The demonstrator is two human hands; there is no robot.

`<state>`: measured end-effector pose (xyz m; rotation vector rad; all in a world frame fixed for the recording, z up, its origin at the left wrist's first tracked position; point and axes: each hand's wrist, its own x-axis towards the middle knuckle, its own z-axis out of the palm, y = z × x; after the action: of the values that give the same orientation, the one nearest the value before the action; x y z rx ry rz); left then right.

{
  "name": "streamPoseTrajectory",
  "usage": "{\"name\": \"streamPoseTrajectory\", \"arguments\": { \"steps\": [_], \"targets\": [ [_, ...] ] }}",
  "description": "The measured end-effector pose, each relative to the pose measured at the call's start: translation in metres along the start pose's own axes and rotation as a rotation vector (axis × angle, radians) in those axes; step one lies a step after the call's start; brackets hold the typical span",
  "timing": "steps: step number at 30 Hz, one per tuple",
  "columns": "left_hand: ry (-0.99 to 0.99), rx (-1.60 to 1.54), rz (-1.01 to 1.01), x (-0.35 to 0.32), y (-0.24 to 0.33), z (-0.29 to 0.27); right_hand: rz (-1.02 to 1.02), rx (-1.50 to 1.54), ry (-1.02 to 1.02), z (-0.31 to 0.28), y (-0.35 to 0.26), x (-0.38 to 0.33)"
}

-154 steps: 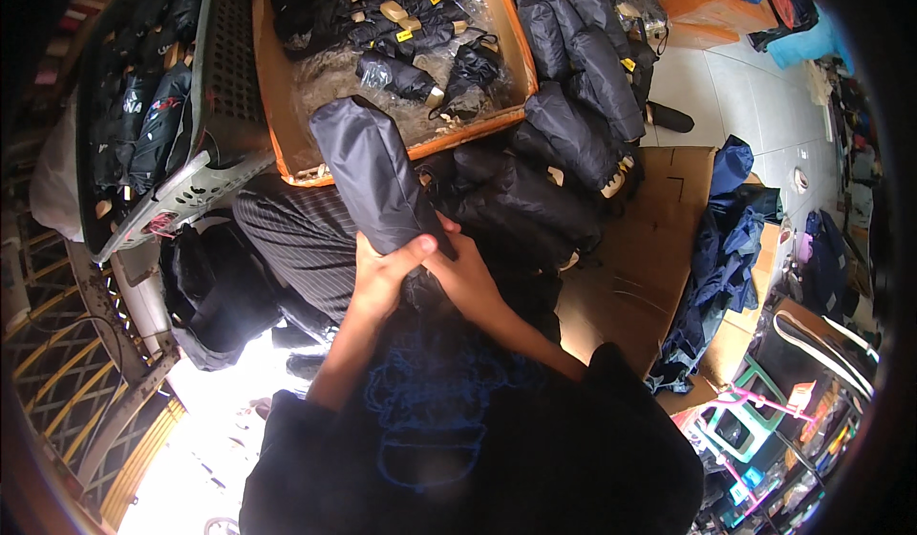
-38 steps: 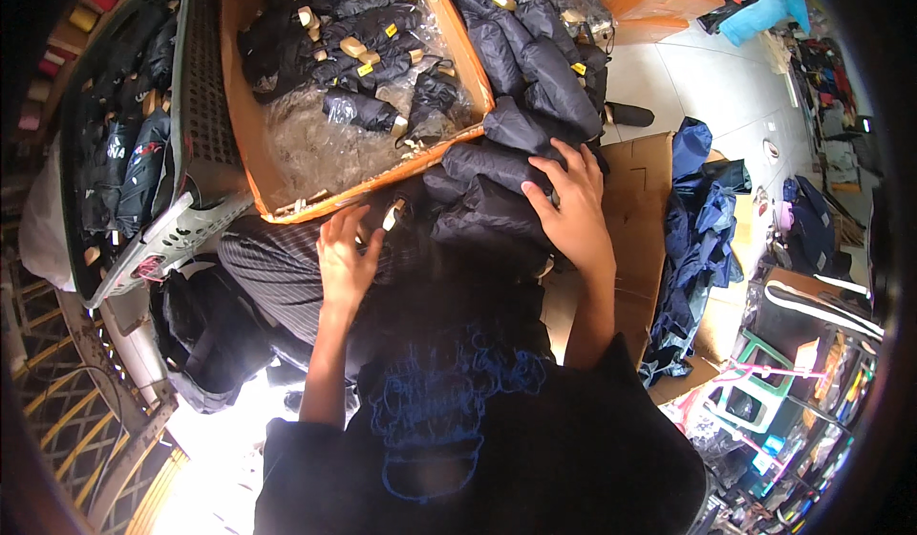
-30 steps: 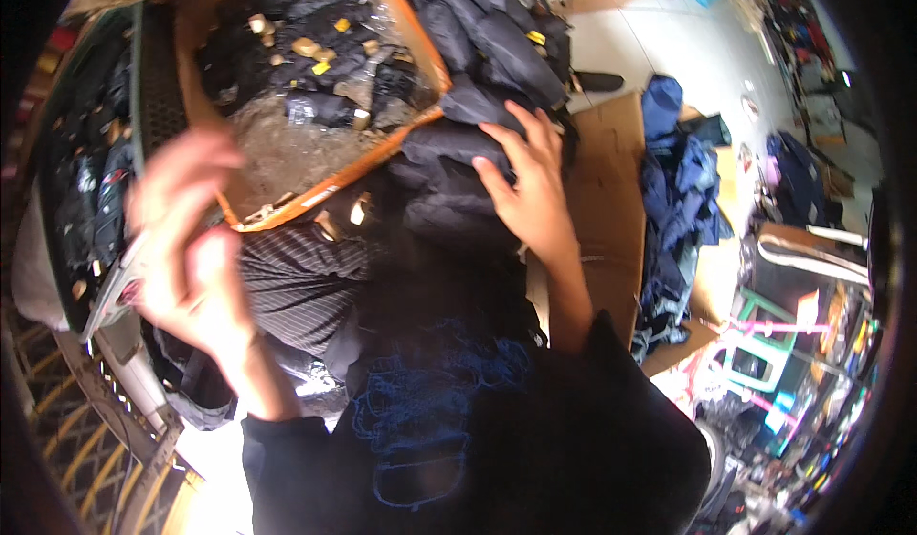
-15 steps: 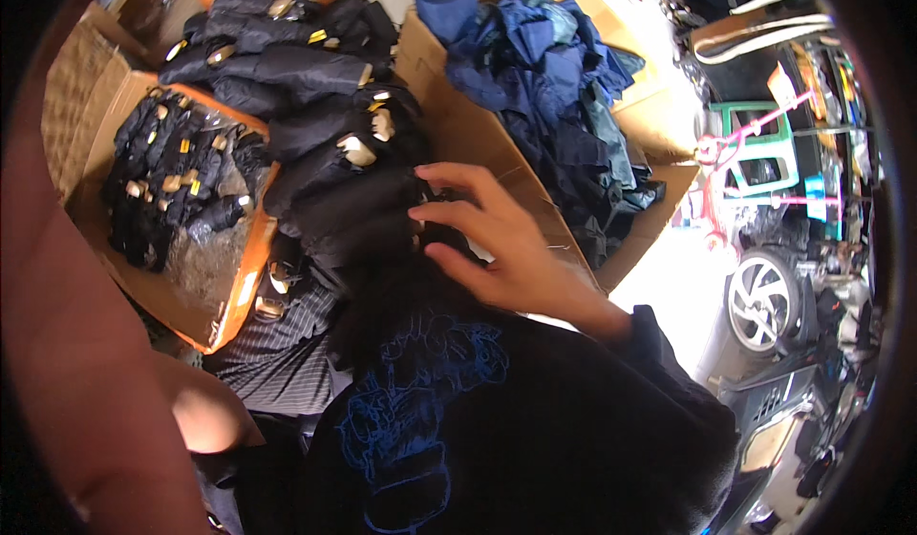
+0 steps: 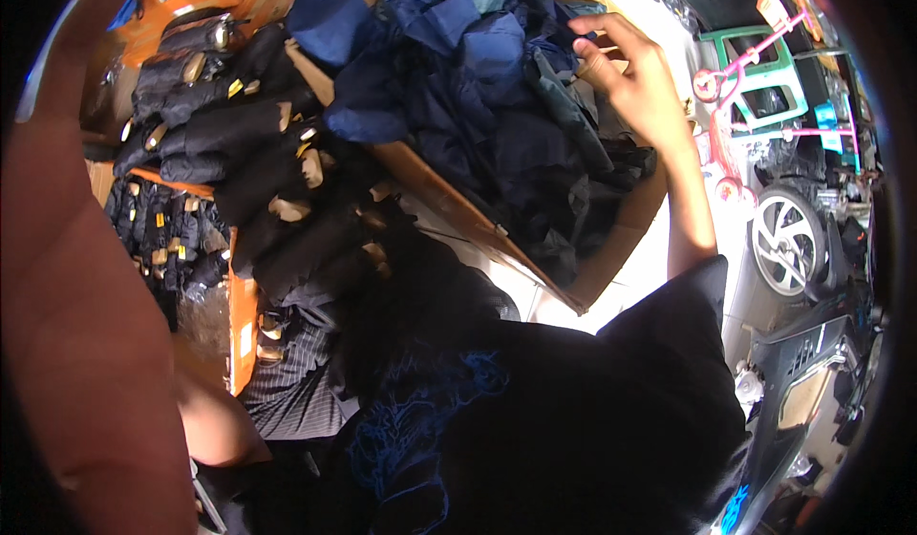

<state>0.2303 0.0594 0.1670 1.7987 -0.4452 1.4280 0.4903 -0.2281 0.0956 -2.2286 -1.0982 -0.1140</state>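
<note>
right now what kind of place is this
Probably a cramped home workshop or storeroom for packing folded umbrellas: black rolled umbrellas piled by an orange plastic crate, loose navy fabric sleeves heaped on flattened brown cardboard, and a pink child's bicycle alongside.

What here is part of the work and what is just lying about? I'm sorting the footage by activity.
In the work: right hand reaching into the pile of dark blue fabric covers; folded black umbrellas; orange crate.
Lying about: pink child's bicycle; wheel.

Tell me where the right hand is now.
Head view, upper right: the right hand reaches onto the pile of blue cloth on the cardboard, left of the pink bike.
</note>
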Motion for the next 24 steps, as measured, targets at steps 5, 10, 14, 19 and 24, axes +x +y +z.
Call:
{"name": "streamPoseTrajectory", "arguments": {
  "steps": [5, 10, 14, 19, 24],
  "targets": [
    [-0.304, -0.032, -0.336, 0.0, -0.051, 0.077, 0.586, -0.374, -0.599, -0.043, 0.045, -0.004],
    [-1.074, 0.027, -0.359, -0.032, -0.075, 0.166, 0.084, -0.17, -0.992, 0.047, 0.076, -0.064],
    [-1.497, 0.162, -0.327, -0.077, -0.082, 0.207, 0.3, -0.121, -1.162, 0.042, 0.033, -0.052],
    [-1.882, 0.226, -0.338, -0.118, -0.096, 0.216, 0.42, 0.09, -1.351, 0.003, 0.07, 0.003],
    [-1.919, 0.17, -0.323, -0.121, -0.085, 0.216, 0.502, -0.45, -0.994, -0.022, 0.141, 0.012]
  ]
}}
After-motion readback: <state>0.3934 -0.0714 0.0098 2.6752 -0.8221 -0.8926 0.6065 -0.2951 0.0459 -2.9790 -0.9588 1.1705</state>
